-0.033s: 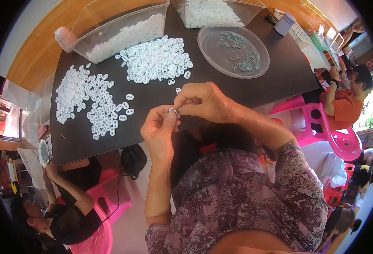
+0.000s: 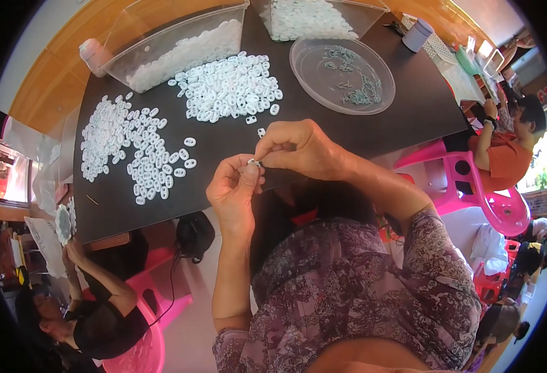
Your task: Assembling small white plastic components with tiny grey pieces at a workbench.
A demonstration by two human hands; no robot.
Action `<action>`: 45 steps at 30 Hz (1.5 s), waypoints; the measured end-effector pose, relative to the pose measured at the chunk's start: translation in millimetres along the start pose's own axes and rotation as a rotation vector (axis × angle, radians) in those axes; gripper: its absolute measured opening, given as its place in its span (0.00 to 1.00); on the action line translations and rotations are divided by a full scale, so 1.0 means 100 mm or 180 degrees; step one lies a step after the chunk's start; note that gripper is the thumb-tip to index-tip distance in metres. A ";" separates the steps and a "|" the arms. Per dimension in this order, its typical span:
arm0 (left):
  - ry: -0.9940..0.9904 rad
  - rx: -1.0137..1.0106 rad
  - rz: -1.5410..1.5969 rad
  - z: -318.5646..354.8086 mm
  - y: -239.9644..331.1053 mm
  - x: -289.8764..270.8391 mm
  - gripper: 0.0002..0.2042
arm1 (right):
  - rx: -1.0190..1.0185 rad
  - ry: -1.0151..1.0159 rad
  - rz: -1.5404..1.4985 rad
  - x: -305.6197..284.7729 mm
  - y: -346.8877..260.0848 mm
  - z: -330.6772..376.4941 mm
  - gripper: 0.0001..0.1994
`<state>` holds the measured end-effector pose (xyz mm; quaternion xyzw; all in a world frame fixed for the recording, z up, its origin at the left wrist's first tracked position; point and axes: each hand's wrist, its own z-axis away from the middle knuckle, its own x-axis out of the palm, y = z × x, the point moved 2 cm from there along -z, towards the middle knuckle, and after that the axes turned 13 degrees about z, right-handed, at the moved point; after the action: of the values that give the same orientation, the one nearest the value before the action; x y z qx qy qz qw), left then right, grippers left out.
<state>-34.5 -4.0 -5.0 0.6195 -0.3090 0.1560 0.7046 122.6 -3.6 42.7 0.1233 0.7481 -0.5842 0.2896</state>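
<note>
My left hand [image 2: 234, 186] pinches a small white plastic piece [image 2: 254, 162] between thumb and fingers, over the near edge of the dark table [image 2: 217, 149]. My right hand [image 2: 304, 149] is closed in a pinch right against that piece; whatever its fingertips hold is too small to make out. Beyond my hands lies a heap of white oval pieces with two holes [image 2: 227, 90]. Another spread of such pieces [image 2: 149, 155] lies to the left. A round clear tray [image 2: 314, 84] at the far right holds small thin greenish-grey parts [image 2: 365, 93].
Two clear plastic bins [image 2: 180, 42] with white pieces stand at the back. A pinkish bottle [image 2: 93, 57] is at the far left, a lidded grey cup [image 2: 417, 35] at the far right. Co-workers sit on pink chairs at the left [image 2: 109, 323] and right [image 2: 506, 149].
</note>
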 end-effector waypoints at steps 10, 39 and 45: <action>0.0069 -0.0077 -0.0058 0.05 -0.03 -0.03 0.05 | 0.0507 0.0101 -0.0543 0.11 0.10 0.06 0.06; 0.0227 0.0441 -0.0421 0.15 -0.05 -0.06 0.03 | 0.0717 0.0414 -0.0407 0.35 0.06 0.11 0.04; 0.0302 0.0809 -0.0748 0.16 -0.08 -0.05 0.05 | 0.0331 0.0606 0.0346 0.42 0.07 0.11 0.05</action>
<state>-37.5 -19.7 -13.8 0.7273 -0.1786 0.1394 0.6479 95.7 -18.4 11.5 0.2334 0.7331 -0.5914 0.2416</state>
